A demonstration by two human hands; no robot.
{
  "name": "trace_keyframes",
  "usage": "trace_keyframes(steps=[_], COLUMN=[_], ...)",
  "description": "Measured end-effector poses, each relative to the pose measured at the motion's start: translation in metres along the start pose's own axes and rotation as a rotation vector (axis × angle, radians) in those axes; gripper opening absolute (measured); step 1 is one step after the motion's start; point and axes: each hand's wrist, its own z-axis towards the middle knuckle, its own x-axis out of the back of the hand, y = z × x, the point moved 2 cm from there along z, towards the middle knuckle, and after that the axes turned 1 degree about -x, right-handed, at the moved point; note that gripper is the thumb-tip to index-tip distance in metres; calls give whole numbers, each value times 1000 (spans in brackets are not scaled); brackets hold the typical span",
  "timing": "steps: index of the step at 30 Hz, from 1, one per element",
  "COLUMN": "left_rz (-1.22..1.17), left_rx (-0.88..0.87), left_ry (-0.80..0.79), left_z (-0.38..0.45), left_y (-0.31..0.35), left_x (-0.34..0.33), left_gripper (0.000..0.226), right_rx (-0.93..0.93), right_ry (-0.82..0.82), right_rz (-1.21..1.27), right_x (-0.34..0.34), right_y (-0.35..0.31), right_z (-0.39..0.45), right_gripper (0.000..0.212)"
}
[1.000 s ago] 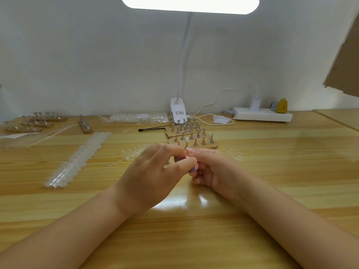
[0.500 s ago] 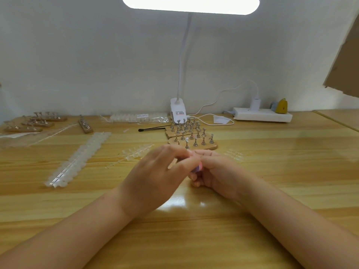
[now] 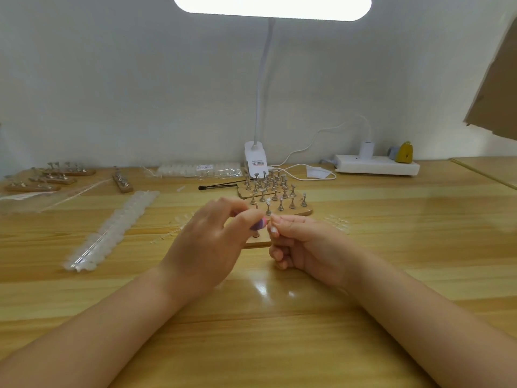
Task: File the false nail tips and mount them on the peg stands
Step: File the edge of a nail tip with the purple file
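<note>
My left hand [image 3: 208, 242] pinches a small purple nail file [image 3: 258, 224] between thumb and fingers. My right hand [image 3: 303, 243], curled, pinches a clear false nail tip [image 3: 273, 230] just right of the file's end; the two are close but apart. A wooden peg stand [image 3: 258, 243] lies on the table between and behind the hands, mostly hidden. Behind it stand wooden peg stands with metal pegs [image 3: 275, 197], one front peg carrying a tip [image 3: 268, 203].
Strips of clear nail tips [image 3: 112, 231] lie at left, more peg stands [image 3: 50, 177] at the far left. A lamp base [image 3: 255, 161], black tool [image 3: 221, 186], bagged tips [image 3: 195, 170] and power strip [image 3: 376, 165] line the back. Loose tips [image 3: 337, 221] lie at right.
The hands have drawn apart a little: the left hand with the file moved left, opening a gap to the nail tip held by the right hand.
</note>
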Motion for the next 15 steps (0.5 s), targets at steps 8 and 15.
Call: trace_keyframes(steps=[8,15], left_rz=[31,1], left_rx=[-132,28], left_ry=[-40,-4], left_z=[-2,0], left_y=[5,0], left_x=[-6,-1], left_gripper=[40,25], right_rx=[-12,-24], right_ry=[-26,27], right_rz=[-17,-17], right_x=[0,-1], right_y=[0,0], right_z=[0,1], right_gripper=[16,22])
